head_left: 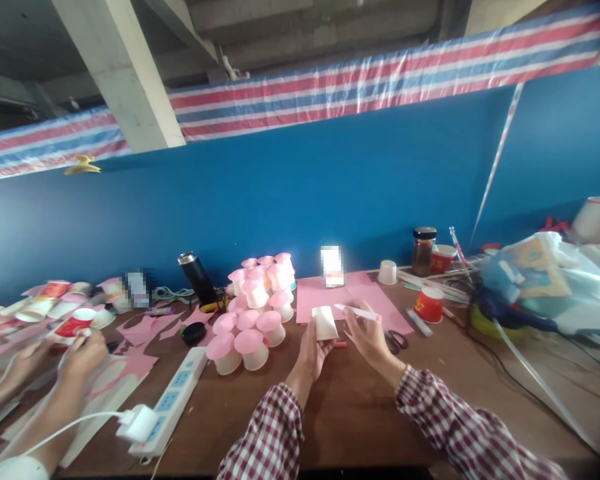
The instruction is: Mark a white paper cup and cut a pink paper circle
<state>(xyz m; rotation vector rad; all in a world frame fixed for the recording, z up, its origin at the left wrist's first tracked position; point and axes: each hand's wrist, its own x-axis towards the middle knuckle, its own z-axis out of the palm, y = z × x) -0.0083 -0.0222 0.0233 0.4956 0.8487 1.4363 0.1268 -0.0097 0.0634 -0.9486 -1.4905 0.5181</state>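
A person in checked sleeves gripped a white paper cup (325, 323) in the left hand (314, 352), the cup held upside down above a brown table (360, 407), fingers wrapped round its lower edge. The right hand (369, 337), just beside the cup, pinched a slim white pen-like stick (356, 311) whose tip pointed at the cup's upper rim. Behind both hands lay a sheet of pink paper (353, 297), with scissors (396, 341) to the right of the right hand. To the left of the cup stood a cluster of upturned white cups capped with pink discs (254, 313), some stacked on others. A red paper cup (429, 305) stood upright to the right; what it held could not be told. Farther back, a dark-lidded jar (424, 251) showed brown contents. At far left, another person's hands (75, 353) held a red-and-white cup (74, 327). A white power strip (173, 400) lay between the two workers.
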